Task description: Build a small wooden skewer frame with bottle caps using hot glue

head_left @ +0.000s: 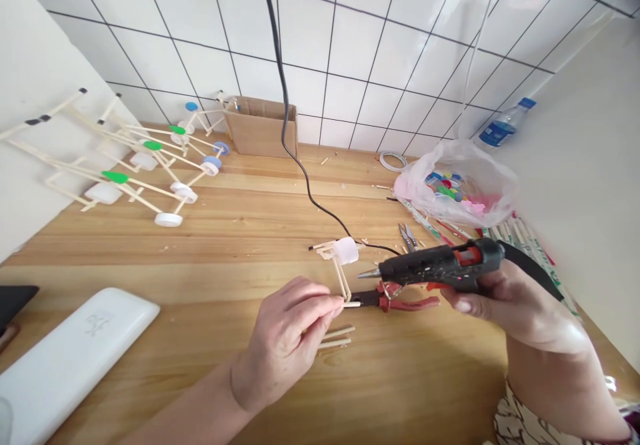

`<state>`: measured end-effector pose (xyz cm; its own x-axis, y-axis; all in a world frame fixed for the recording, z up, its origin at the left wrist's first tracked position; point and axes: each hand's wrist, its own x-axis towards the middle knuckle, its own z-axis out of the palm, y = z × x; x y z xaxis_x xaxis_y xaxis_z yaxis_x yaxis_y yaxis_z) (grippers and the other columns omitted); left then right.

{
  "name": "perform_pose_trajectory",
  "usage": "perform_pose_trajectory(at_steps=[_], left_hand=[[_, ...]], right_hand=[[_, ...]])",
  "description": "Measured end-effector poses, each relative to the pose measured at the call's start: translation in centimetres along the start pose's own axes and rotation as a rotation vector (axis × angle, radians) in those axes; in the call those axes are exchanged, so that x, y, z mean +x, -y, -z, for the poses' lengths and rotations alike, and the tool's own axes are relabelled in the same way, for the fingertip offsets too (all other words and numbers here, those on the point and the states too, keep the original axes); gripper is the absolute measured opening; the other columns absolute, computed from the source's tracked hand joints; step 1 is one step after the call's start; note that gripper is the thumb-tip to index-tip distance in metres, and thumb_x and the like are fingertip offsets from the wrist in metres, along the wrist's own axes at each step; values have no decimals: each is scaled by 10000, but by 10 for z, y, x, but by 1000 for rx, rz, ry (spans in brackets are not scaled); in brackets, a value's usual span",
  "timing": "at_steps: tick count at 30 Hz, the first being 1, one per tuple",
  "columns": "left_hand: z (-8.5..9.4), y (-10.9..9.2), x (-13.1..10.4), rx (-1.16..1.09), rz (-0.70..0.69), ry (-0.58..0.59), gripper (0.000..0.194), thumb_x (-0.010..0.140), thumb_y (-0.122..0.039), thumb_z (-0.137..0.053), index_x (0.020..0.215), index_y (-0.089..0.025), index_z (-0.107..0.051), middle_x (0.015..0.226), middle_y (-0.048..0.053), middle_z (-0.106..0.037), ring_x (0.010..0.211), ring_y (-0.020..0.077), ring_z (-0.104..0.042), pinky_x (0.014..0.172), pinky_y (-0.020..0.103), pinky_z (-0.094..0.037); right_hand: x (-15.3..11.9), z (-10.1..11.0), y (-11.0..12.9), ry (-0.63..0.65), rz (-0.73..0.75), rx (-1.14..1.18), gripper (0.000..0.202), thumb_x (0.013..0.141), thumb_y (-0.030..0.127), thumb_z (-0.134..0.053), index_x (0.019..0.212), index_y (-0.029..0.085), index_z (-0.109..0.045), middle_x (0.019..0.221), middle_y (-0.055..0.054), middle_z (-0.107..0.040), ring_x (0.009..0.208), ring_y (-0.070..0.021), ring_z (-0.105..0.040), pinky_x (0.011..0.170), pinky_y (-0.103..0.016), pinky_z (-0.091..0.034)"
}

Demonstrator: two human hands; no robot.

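Pinches a stick (352, 304) in the left hand (290, 338), at the foot of the frame (345, 251), beside the pliers (410, 303); grips the glue gun (437, 265) in the right hand (530, 308). Seems at gluing the stick on — likely calls for a still pinch and a nearer nozzle (369, 274). Cannot see the stick's covered end, nor identify the dark thing (16, 302) cut off at left.

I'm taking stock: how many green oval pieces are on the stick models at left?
3: a front piece nearest the camera, a middle piece behind it, and a rear piece nearest the cardboard box. Others may be hidden.
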<state>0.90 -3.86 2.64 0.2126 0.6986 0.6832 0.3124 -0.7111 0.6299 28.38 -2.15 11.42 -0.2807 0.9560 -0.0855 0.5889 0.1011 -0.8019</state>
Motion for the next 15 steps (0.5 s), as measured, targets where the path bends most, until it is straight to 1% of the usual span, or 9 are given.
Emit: perform_pose_trajectory(at_steps=[2, 4, 6, 7, 8, 10, 11, 13, 15], left_hand=[[0, 0, 0, 2, 3, 0, 171, 772, -9, -621, 857, -155, -651, 749, 49, -654, 660, 114, -586, 600, 225, -508], [0, 0, 0, 1, 4, 4, 178, 771, -7, -622, 862, -158, -648, 751, 47, -652, 661, 114, -582, 600, 227, -506], [1, 1, 0, -2, -3, 6, 187, 769, -3, -622, 870, -158, -646, 754, 48, -651, 663, 114, -578, 598, 229, -504], [0, 1, 0, -6, -9, 6, 194, 767, 3, -621, 876, -156, -645, 756, 49, -651, 664, 114, -576, 597, 230, -503], [0, 2, 0, -10, -13, 6, 200, 765, 9, -622, 882, -153, -644, 759, 52, -651, 666, 114, -574, 596, 231, -501], [0, 2, 0, -11, -17, 3, 206, 765, 11, -621, 891, -151, -644, 767, 55, -652, 671, 113, -573, 600, 233, -501], [0, 2, 0, -9, -14, 2, 204, 769, 7, -620, 893, -153, -644, 770, 55, -652, 673, 113, -573, 603, 234, -502], [0, 2, 0, 0, -10, 2, 192, 779, -5, -615, 890, -160, -643, 771, 54, -652, 672, 112, -574, 604, 233, -505], [1, 2, -1, 5, -7, 4, 186, 787, -13, -608, 889, -166, -642, 771, 53, -653, 672, 113, -575, 603, 235, -506]], right_hand=[[2, -4, 5, 94, 58, 37, 102, 714, 310, -667, 623, 267, -652, 508, 11, -519, 425, -146, -475, 400, -254, -456], [3, -7, 8, 118, 72, 67, 110, 722, 264, -662, 612, 269, -652, 483, 27, -505, 416, -143, -499, 471, -261, -518], [2, -9, 7, 115, 52, 93, 69, 722, 247, -661, 666, 274, -689, 507, 19, -553, 485, -170, -582, 590, -293, -568], [1, -10, 5, 115, 35, 106, 65, 723, 245, -659, 734, 279, -714, 560, 3, -606, 561, -193, -631, 645, -311, -578], [1, -11, 4, 114, 18, 122, 122, 726, 247, -657, 817, 283, -731, 642, -19, -660, 660, -219, -670, 692, -326, -580], [-1, -11, 1, 124, -10, 140, 231, 738, 255, -654, 952, 300, -729, 827, -50, -720, 857, -256, -686, 771, -341, -571], [-1, -11, 1, 135, -18, 137, 245, 746, 262, -651, 975, 313, -725, 889, -52, -726, 918, -263, -678, 803, -342, -562], [-2, -11, 2, 165, -24, 112, 230, 763, 287, -644, 974, 334, -722, 932, -48, -728, 944, -264, -672, 830, -339, -552], [-2, -10, 3, 188, -29, 87, 227, 777, 310, -636, 987, 336, -715, 937, -44, -728, 909, -261, -676, 814, -339, -556]])
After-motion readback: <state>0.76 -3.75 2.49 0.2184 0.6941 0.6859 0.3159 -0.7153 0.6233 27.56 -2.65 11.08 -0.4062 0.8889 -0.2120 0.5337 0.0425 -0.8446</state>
